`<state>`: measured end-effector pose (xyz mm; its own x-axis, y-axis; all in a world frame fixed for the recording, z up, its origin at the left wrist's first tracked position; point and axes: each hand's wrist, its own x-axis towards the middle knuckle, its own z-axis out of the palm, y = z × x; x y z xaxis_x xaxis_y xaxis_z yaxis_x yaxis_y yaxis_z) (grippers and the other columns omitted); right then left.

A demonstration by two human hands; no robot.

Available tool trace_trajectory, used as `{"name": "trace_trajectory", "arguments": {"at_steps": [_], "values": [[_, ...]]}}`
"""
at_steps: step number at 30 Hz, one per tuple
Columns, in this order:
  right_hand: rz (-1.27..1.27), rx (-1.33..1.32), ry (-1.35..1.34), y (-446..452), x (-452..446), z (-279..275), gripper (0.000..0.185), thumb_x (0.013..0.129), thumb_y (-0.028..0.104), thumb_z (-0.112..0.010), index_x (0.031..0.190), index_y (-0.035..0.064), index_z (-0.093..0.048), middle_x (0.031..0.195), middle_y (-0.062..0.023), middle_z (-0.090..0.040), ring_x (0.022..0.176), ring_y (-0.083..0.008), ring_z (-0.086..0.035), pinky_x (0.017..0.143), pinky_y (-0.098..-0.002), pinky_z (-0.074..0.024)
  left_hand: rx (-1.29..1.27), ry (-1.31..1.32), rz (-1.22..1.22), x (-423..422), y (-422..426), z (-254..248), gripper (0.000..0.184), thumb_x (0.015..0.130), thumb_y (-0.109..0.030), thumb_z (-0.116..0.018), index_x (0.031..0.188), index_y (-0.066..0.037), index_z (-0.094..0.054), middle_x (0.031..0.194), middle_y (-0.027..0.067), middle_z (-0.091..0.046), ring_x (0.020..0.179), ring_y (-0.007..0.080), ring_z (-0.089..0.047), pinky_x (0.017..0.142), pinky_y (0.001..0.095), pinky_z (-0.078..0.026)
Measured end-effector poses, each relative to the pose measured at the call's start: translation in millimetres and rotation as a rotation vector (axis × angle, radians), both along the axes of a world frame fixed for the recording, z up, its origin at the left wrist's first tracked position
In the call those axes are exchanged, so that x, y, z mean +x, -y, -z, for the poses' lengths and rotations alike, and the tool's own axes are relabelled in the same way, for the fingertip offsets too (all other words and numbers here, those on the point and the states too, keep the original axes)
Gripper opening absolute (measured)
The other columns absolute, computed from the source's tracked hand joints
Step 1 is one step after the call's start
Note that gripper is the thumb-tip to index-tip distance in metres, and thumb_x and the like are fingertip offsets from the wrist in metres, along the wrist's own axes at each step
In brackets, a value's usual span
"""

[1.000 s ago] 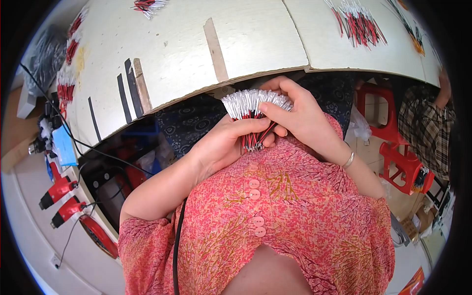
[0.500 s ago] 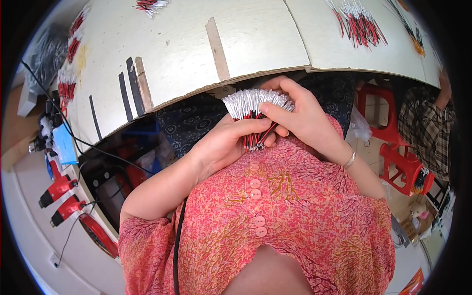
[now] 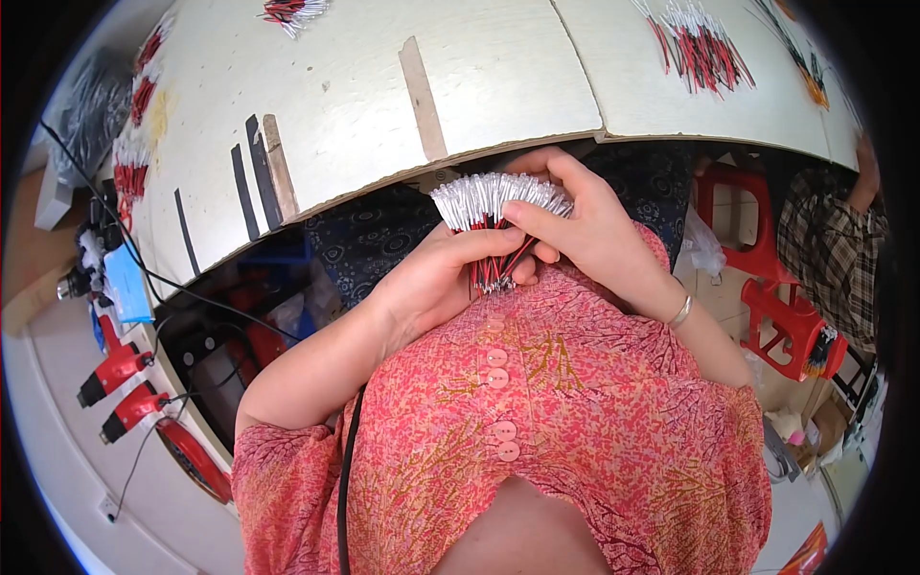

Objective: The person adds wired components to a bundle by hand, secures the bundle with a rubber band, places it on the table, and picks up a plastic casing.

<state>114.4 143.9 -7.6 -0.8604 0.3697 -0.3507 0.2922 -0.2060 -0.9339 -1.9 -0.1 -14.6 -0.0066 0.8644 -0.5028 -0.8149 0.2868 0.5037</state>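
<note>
A thick fanned bundle of red and black wires with whitish sleeved tips (image 3: 479,203) is held in front of my chest, just off the table's front edge. My left hand (image 3: 450,264) wraps round its lower left part, the thumb lying across the red and black wires. At the bundle's right end, my right hand (image 3: 575,216) grips the whitish tips between thumb and fingers. Bare wire ends point down below my left thumb. The fingers behind the bundle are partly hidden.
On the pale table (image 3: 498,86) lie more wire bundles (image 3: 709,53) and dark tape strips (image 3: 259,168). Two red heat guns (image 3: 120,374) are at the left, near a black cable (image 3: 220,309). Red stools (image 3: 767,316) and another person's plaid sleeve (image 3: 829,240) are at the right.
Both hands keep their hold on the wire bundle. Its fanned left end has shifted very slightly left; little else differs.
</note>
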Motion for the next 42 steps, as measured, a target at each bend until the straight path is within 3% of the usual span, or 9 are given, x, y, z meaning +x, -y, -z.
{"name": "trace_trajectory", "arguments": {"at_steps": [2, 5, 9, 11, 21, 29, 35, 39, 42], "values": [[-0.013, -0.061, 0.082, 1, 0, -5, 0.035, 0.091, 0.011, -0.065, 0.122, -0.003, -0.054, 0.099, -0.0047, -0.062, 0.062, -0.002, -0.05, 0.054, -0.0182, -0.044, -0.008, 0.025, 0.011, -1, 1, 3, 0.025, 0.095, -0.014, -0.054, 0.112, 0.004, -0.059, 0.101, 0.0148, -0.066, 0.079, 0.0181, -0.06, 0.083, 0.0353, -0.051], [0.006, -0.058, 0.055, 2, 0, -2, 0.034, 0.092, 0.01, -0.064, 0.122, -0.0028, -0.054, 0.1, -0.0048, -0.061, 0.061, -0.0018, -0.05, 0.054, -0.018, -0.0435, -0.015, 0.044, 0.009, -1, 1, 3, 0.026, 0.095, -0.014, -0.055, 0.113, 0.004, -0.058, 0.101, 0.0146, -0.066, 0.079, 0.0181, -0.06, 0.083, 0.0351, -0.051], [0.005, -0.04, 0.049, 2, 1, -1, 0.034, 0.092, 0.01, -0.063, 0.122, -0.003, -0.054, 0.098, -0.0044, -0.062, 0.06, -0.0018, -0.05, 0.054, -0.0182, -0.0435, -0.027, 0.045, 0.014, -1, 1, 3, 0.026, 0.095, -0.014, -0.055, 0.113, 0.004, -0.058, 0.101, 0.0146, -0.066, 0.079, 0.0181, -0.06, 0.082, 0.0349, -0.051], [-0.005, -0.03, 0.035, 0, 2, 1, 0.04, 0.09, 0.016, -0.068, 0.118, -0.0078, -0.053, 0.087, -0.0088, -0.063, 0.062, -0.0074, -0.058, 0.056, -0.0236, -0.0516, -0.016, 0.055, 0.012, 0, 1, 3, 0.026, 0.095, -0.014, -0.055, 0.113, 0.004, -0.058, 0.101, 0.0147, -0.066, 0.079, 0.0181, -0.06, 0.082, 0.0347, -0.051], [0.002, 0.035, 0.013, 0, 1, 6, 0.043, 0.088, 0.019, -0.07, 0.117, -0.0089, -0.055, 0.087, -0.0091, -0.063, 0.059, -0.0063, -0.057, 0.055, -0.0235, -0.0504, -0.024, 0.073, 0.017, -1, 3, 5, 0.028, 0.095, -0.015, -0.054, 0.115, 0.005, -0.058, 0.102, 0.0155, -0.066, 0.079, 0.0183, -0.061, 0.082, 0.035, -0.051], [-0.004, 0.146, 0.006, -2, 1, 9, 0.051, 0.084, 0.029, -0.075, 0.114, -0.0094, -0.059, 0.101, -0.016, -0.066, 0.092, -0.0184, -0.063, 0.079, -0.029, -0.0518, 0.0, 0.111, 0.021, -1, 3, 5, 0.03, 0.094, -0.014, -0.053, 0.116, 0.005, -0.058, 0.105, 0.0195, -0.067, 0.08, 0.0197, -0.061, 0.082, 0.0363, -0.051], [-0.005, 0.171, 0.0, -2, 2, 13, 0.052, 0.084, 0.03, -0.075, 0.113, -0.0093, -0.059, 0.103, -0.0169, -0.066, 0.097, -0.0198, -0.063, 0.083, -0.0299, -0.051, -0.009, 0.118, 0.027, -2, 3, 6, 0.029, 0.094, -0.014, -0.053, 0.116, 0.005, -0.058, 0.105, 0.0196, -0.067, 0.08, 0.0205, -0.061, 0.083, 0.037, -0.051], [0.005, 0.19, -0.029, 0, 1, 13, 0.052, 0.084, 0.029, -0.076, 0.114, -0.0092, -0.058, 0.1, -0.0162, -0.066, 0.084, -0.0158, -0.065, 0.073, -0.0278, -0.0531, -0.013, 0.112, 0.029, -1, 3, 6, 0.028, 0.094, -0.014, -0.053, 0.115, 0.004, -0.058, 0.105, 0.0196, -0.067, 0.08, 0.0204, -0.061, 0.083, 0.0369, -0.051], [0.006, 0.063, 0.014, 2, -1, 4, 0.051, 0.085, 0.028, -0.075, 0.114, -0.0091, -0.056, 0.091, -0.0138, -0.066, 0.063, -0.0097, -0.062, 0.057, -0.024, -0.0514, -0.015, 0.104, 0.034, 0, 2, 5, 0.028, 0.094, -0.013, -0.054, 0.117, 0.003, -0.057, 0.104, 0.0193, -0.067, 0.08, 0.0202, -0.061, 0.083, 0.0363, -0.05]]}}
